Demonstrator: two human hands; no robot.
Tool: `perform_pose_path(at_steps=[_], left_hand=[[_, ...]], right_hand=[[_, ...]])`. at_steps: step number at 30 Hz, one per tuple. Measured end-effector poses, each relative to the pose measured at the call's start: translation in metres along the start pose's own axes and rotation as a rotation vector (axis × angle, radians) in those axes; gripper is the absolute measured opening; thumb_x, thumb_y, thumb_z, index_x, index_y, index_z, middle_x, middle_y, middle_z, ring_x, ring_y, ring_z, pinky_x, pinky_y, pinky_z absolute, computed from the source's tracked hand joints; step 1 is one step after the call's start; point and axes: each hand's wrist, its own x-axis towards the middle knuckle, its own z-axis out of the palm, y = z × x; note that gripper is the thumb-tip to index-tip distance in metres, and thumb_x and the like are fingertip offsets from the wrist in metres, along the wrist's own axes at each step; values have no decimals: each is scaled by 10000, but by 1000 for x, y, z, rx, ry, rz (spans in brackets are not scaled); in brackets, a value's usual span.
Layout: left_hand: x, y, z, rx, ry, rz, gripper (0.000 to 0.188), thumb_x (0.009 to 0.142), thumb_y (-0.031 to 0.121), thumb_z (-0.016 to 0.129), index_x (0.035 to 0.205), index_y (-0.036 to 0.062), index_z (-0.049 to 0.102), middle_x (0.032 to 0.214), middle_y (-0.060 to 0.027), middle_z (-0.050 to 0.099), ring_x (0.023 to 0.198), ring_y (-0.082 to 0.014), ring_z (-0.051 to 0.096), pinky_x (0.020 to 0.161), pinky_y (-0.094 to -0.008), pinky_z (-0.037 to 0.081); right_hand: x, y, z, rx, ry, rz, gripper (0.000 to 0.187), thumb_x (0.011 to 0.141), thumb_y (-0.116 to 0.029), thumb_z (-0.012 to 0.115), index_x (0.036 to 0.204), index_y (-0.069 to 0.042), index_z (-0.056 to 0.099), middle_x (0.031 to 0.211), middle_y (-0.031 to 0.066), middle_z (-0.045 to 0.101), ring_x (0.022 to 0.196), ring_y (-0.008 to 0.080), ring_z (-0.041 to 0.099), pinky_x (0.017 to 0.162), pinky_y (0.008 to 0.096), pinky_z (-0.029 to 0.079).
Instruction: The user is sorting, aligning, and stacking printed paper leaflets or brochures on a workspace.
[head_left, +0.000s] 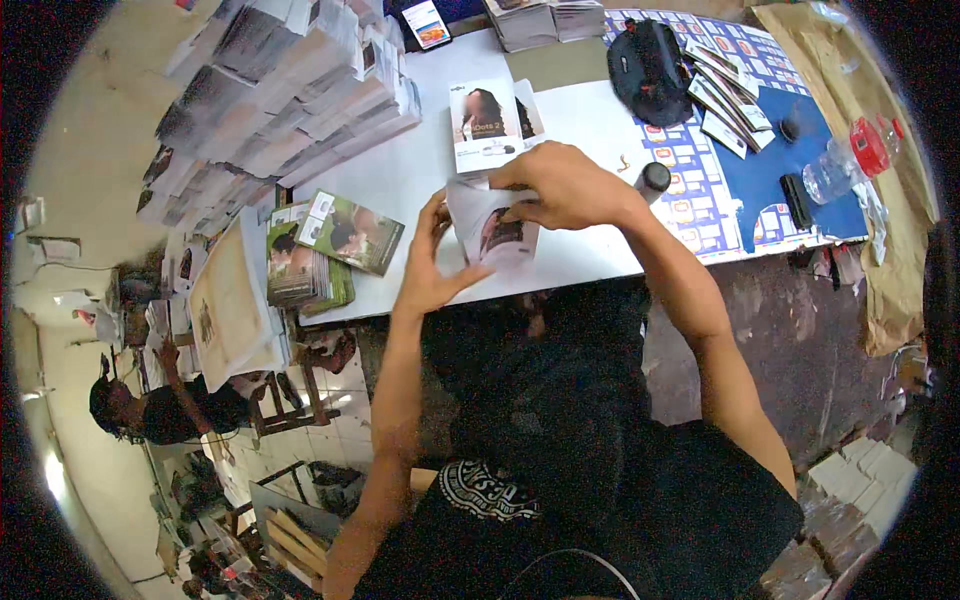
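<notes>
Booklet [500, 240] between two hands at the frame's centre

The right hand [575, 185] pinches the booklet's upper part between thumb and fingers. The left hand [428, 275] curves around its left side; whether those fingers grasp it, I cannot tell. White-covered booklets [480, 110] lie just above on the bench [600, 255], green booklets [365, 235] left of centre.

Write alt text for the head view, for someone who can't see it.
A person's left hand and right hand handle white printed paper at a white table. Green printed papers lie to the left, with tall paper stacks beyond them.
</notes>
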Motion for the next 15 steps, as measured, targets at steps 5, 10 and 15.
perform_pose_path(at_steps=[5, 10, 15], left_hand=[[-3, -53, 27, -149, 291, -14, 585, 830, 92, 682, 1324, -40, 398, 1124, -119, 617, 1012, -176, 607, 933, -327, 466], [-24, -81, 63, -348, 439, 10, 437, 821, 138, 602, 1214, -44, 547, 1222, -131, 574, 1147, -225, 538, 1030, -374, 381], [-25, -76, 69, -474, 454, 145, 554, 813, 144, 595, 1317, -42, 458, 1266, -138, 558, 1172, -249, 540, 1040, -386, 393]], right_hand=[[0, 20, 47, 175, 363, -41, 551, 712, -182, 758, 1216, -34, 593, 1101, 206, 648, 977, 357, 635, 852, 415, 491], [-29, 15, 132, 543, 640, 193, 868, 707, -85, 676, 1481, -38, 286, 1327, 242, 539, 1177, 344, 566, 1022, 406, 409], [-28, -11, 139, 648, 663, 361, 782, 758, 6, 533, 1484, -4, 244, 1281, 242, 551, 1171, 314, 566, 968, 367, 453]])
